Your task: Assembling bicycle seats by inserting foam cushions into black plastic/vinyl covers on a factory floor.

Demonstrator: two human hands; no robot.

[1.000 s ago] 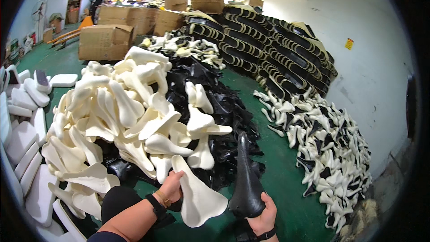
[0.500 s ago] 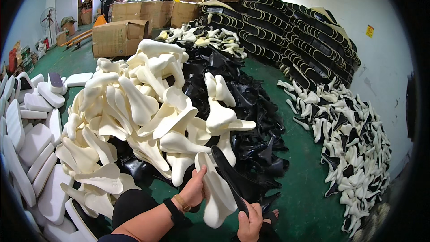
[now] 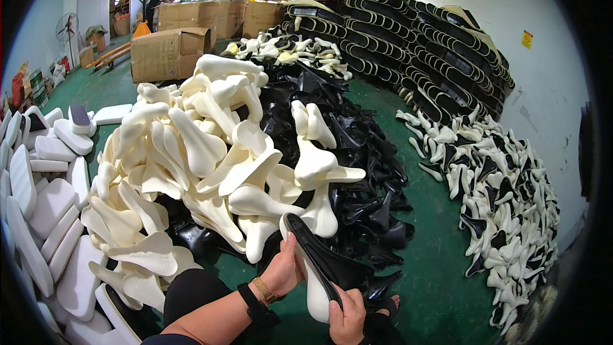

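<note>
My left hand [image 3: 285,271], with a watch and a dark band on its wrist, grips a cream foam bicycle saddle pad [image 3: 317,299] by its side. Lying along the pad is a black saddle base [image 3: 309,246], its narrow end at the pad's narrow upper end. Fingers of my right hand [image 3: 348,317] are closed on the base's lower edge, thumb towards me. Just beyond my hands rises a heap of cream foam saddle pads [image 3: 198,144]. Right of it lies a pile of glossy black saddle bases [image 3: 370,185].
White flat cushions [image 3: 51,211] are heaped at the left. Mixed cream and black saddle parts [image 3: 504,217] lie along the right wall. Stacked black saddle parts with pale rims [image 3: 421,51] stand behind, near cardboard boxes [image 3: 167,55]. A person [image 3: 155,5] is far back beside a pallet truck [image 3: 142,28].
My right hand has moved left and brought the black saddle base against the foam pad, now covering much of its upper part. My left hand still holds the pad, shifted slightly right.
</note>
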